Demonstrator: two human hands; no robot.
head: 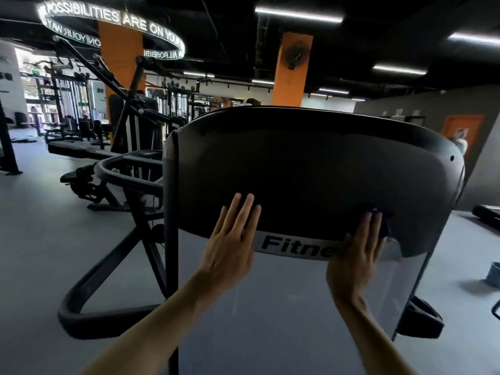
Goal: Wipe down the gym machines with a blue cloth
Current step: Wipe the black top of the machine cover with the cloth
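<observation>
A gym machine's dark curved shroud [311, 169] fills the middle of the head view, with a grey label strip reading "Fitne" [295, 246] along its lower edge and a clear panel below. My left hand [232, 239] lies flat on the shroud's lower left, fingers straight. My right hand [359, 253] presses a dark blue cloth [382, 224] against the shroud's lower right with straight fingers. Only the cloth's edges show past my fingertips.
Another machine with a curved black frame [108, 266] stands to the left. More racks and benches fill the far left. A grey bucket [493, 274] sits on the floor at the right edge. Orange pillars [292, 71] rise behind.
</observation>
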